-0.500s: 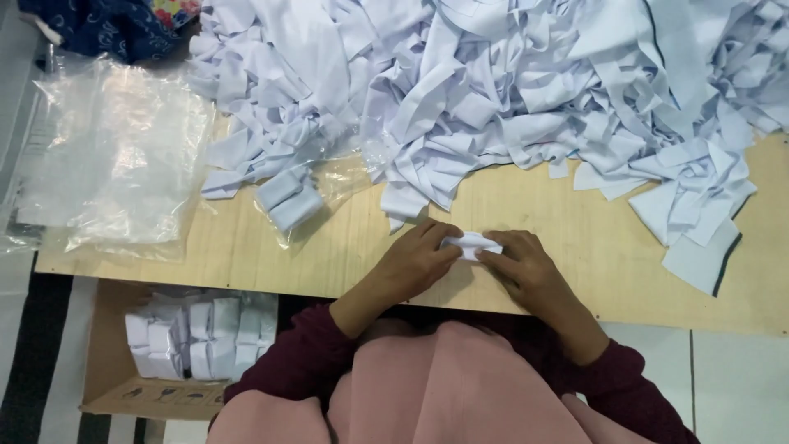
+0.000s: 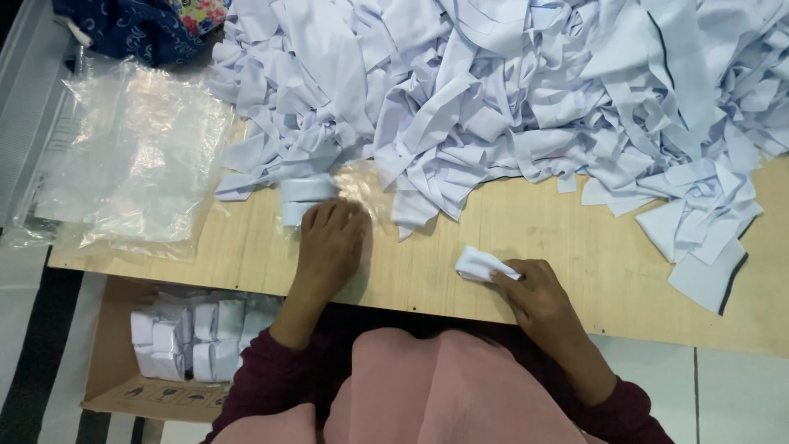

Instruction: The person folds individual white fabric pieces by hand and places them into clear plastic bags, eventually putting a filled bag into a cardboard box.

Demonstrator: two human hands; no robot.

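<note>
Right hand (image 2: 538,298), lower centre-right, pinched a folded white cloth (image 2: 481,265) on the table (image 2: 575,238). Left hand (image 2: 330,242), fingers loosely spread, touched a clear bag (image 2: 349,191) at centre.

A small garment workshop or packing room: a heap of white fabric pieces (image 2: 509,99) covers the far half of the plywood tabletop (image 2: 526,238), clear plastic bags (image 2: 140,156) lie at its left edge, and a cardboard box (image 2: 115,386) of folded white bundles (image 2: 189,337) sits on the floor below.
</note>
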